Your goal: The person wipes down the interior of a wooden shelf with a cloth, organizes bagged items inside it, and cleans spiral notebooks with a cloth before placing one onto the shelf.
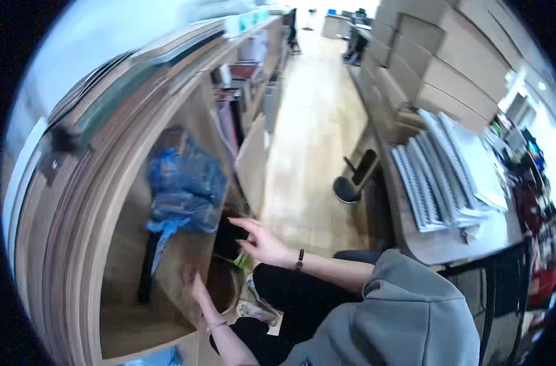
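Note:
My right hand [265,244], with a dark watch at the wrist, is held in the air by the open front of a wooden cabinet [122,305]. Its fingers are apart and nothing is between them. Lower and further left, my left hand [195,283] reaches into the cabinet near its shelf floor; its fingers are blurred, and I cannot make out whether it holds anything. Above it in the compartment lies a bundle in blue plastic [186,183]. A black strip-like object [148,268] stands below the bundle.
Boards and folders [125,91] lie along the cabinet top. To the right, a table [442,247] bears stacked spiral-bound books [439,177], with cardboard boxes [455,79] behind. A wooden floor aisle [308,122] runs ahead, with a round dark base [346,190] beside the table.

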`<state>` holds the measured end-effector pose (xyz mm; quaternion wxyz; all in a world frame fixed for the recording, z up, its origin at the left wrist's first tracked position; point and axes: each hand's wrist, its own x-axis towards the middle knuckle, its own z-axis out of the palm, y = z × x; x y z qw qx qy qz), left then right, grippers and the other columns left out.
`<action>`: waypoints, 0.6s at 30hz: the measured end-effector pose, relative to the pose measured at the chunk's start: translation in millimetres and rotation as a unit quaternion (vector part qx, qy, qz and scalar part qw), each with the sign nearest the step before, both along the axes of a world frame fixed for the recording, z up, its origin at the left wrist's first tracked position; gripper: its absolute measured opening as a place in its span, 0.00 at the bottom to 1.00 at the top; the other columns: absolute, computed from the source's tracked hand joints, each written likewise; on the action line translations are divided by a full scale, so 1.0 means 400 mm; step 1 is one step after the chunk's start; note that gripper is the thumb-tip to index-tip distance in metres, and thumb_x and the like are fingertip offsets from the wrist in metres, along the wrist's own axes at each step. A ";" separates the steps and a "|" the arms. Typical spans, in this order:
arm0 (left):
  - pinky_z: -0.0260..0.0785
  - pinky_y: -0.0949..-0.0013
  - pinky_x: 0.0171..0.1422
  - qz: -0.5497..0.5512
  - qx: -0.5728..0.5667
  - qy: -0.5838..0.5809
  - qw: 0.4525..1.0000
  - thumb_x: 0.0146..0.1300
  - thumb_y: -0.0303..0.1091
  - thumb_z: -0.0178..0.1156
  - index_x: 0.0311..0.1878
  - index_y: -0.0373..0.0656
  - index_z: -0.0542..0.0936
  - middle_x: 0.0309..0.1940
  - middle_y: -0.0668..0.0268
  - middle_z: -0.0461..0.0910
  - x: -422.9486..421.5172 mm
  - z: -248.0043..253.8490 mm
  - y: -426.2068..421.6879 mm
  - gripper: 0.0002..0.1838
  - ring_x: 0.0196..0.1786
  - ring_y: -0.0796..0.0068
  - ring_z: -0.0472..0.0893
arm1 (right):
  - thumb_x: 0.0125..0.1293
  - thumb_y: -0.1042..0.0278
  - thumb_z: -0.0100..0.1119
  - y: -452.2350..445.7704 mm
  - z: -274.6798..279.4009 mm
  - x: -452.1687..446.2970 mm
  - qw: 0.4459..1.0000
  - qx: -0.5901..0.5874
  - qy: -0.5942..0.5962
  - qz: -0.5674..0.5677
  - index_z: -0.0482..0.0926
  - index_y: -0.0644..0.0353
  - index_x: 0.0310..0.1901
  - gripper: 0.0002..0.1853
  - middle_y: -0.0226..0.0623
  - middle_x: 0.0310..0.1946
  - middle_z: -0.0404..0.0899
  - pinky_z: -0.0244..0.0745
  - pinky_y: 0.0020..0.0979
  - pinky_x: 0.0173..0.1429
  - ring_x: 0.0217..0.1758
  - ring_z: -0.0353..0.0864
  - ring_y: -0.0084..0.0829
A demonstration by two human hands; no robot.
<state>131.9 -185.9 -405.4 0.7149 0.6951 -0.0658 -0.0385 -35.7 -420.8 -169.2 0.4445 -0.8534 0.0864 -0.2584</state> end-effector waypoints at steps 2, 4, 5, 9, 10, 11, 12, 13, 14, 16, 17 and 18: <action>0.62 0.66 0.61 -0.006 0.095 0.039 0.995 0.55 0.22 0.54 0.57 0.34 0.68 0.57 0.56 0.70 -0.050 0.080 -0.031 0.23 0.58 0.64 0.70 | 0.52 0.82 0.51 -0.024 0.103 -0.169 0.921 0.343 0.178 0.050 0.64 0.56 0.60 0.30 0.42 0.63 0.57 0.74 0.29 0.48 0.59 0.68 0.36; 0.62 0.68 0.61 -0.065 0.082 -0.020 0.994 0.56 0.22 0.55 0.57 0.33 0.67 0.56 0.57 0.70 -0.099 0.107 -0.020 0.23 0.57 0.65 0.70 | 0.52 0.82 0.52 -0.048 0.161 -0.323 0.974 0.174 0.137 0.041 0.64 0.56 0.59 0.29 0.41 0.62 0.60 0.74 0.29 0.48 0.57 0.70 0.36; 0.62 0.68 0.61 -0.075 0.084 -0.028 0.993 0.56 0.22 0.55 0.57 0.33 0.67 0.56 0.57 0.70 -0.133 0.136 -0.030 0.23 0.57 0.65 0.70 | 0.53 0.81 0.53 -0.057 0.185 -0.396 0.993 -0.009 0.107 0.047 0.64 0.56 0.59 0.29 0.41 0.60 0.63 0.74 0.30 0.48 0.56 0.71 0.37; 0.62 0.68 0.61 -0.200 0.045 -0.041 0.978 0.59 0.24 0.54 0.59 0.35 0.66 0.56 0.58 0.69 -0.348 0.308 -0.080 0.23 0.57 0.67 0.70 | 0.51 0.80 0.53 -0.072 0.277 -0.603 0.987 -0.150 0.000 0.051 0.68 0.58 0.54 0.25 0.43 0.55 0.69 0.75 0.32 0.44 0.45 0.77 0.40; 0.62 0.67 0.61 -0.262 0.055 -0.057 0.962 0.61 0.26 0.54 0.60 0.37 0.66 0.57 0.58 0.69 -0.423 0.433 -0.122 0.23 0.58 0.67 0.69 | 0.51 0.80 0.53 -0.072 0.301 -0.633 0.987 -0.147 0.000 0.061 0.68 0.58 0.54 0.25 0.43 0.55 0.69 0.75 0.32 0.44 0.45 0.77 0.40; 0.61 0.67 0.62 -0.296 0.058 -0.068 0.951 0.61 0.25 0.54 0.60 0.37 0.66 0.57 0.57 0.68 -0.492 0.537 -0.153 0.23 0.59 0.67 0.69 | 0.51 0.81 0.52 -0.069 0.324 -0.654 0.988 -0.139 -0.001 0.071 0.70 0.58 0.53 0.24 0.42 0.54 0.70 0.74 0.32 0.46 0.47 0.76 0.40; 0.61 0.67 0.62 -0.328 0.061 -0.078 0.939 0.61 0.25 0.53 0.60 0.36 0.65 0.58 0.57 0.68 -0.555 0.636 -0.172 0.23 0.59 0.67 0.69 | 0.52 0.82 0.52 -0.061 0.345 -0.677 0.988 -0.132 -0.002 0.084 0.71 0.58 0.52 0.23 0.41 0.53 0.71 0.73 0.31 0.48 0.49 0.75 0.40; 0.61 0.67 0.62 -0.342 0.082 -0.154 0.923 0.60 0.23 0.52 0.60 0.36 0.65 0.58 0.56 0.67 -0.604 0.725 -0.185 0.23 0.59 0.67 0.69 | 0.52 0.83 0.51 -0.055 0.362 -0.701 0.988 -0.126 -0.002 0.094 0.72 0.59 0.51 0.22 0.40 0.52 0.72 0.73 0.30 0.50 0.51 0.74 0.40; 0.61 0.68 0.62 -0.355 0.101 -0.229 0.901 0.60 0.22 0.52 0.60 0.36 0.65 0.58 0.56 0.67 -0.648 0.807 -0.191 0.22 0.59 0.68 0.69 | 0.52 0.83 0.51 -0.048 0.377 -0.721 0.987 -0.125 0.000 0.105 0.72 0.59 0.51 0.22 0.40 0.52 0.72 0.73 0.30 0.50 0.51 0.74 0.40; 0.61 0.63 0.62 -0.354 0.077 -0.301 0.882 0.59 0.27 0.56 0.59 0.37 0.66 0.58 0.55 0.67 -0.729 0.943 -0.177 0.24 0.59 0.63 0.69 | 0.52 0.83 0.52 -0.040 0.409 -0.743 0.986 -0.093 -0.060 0.122 0.74 0.60 0.48 0.19 0.42 0.51 0.72 0.73 0.30 0.50 0.50 0.75 0.39; 0.61 0.63 0.62 -0.331 0.079 -0.297 0.892 0.59 0.27 0.56 0.59 0.37 0.66 0.58 0.55 0.67 -0.773 1.001 -0.165 0.24 0.59 0.63 0.69 | 0.52 0.84 0.52 -0.036 0.428 -0.751 0.983 -0.077 -0.089 0.138 0.75 0.61 0.46 0.18 0.43 0.50 0.72 0.72 0.30 0.50 0.50 0.75 0.38; 0.63 0.61 0.60 -0.345 -0.010 -0.339 0.875 0.58 0.30 0.58 0.55 0.35 0.68 0.54 0.52 0.70 -0.823 1.053 -0.150 0.22 0.56 0.59 0.71 | 0.52 0.84 0.52 -0.032 0.448 -0.762 0.978 -0.079 -0.086 0.171 0.75 0.61 0.46 0.18 0.43 0.50 0.72 0.72 0.30 0.50 0.50 0.75 0.38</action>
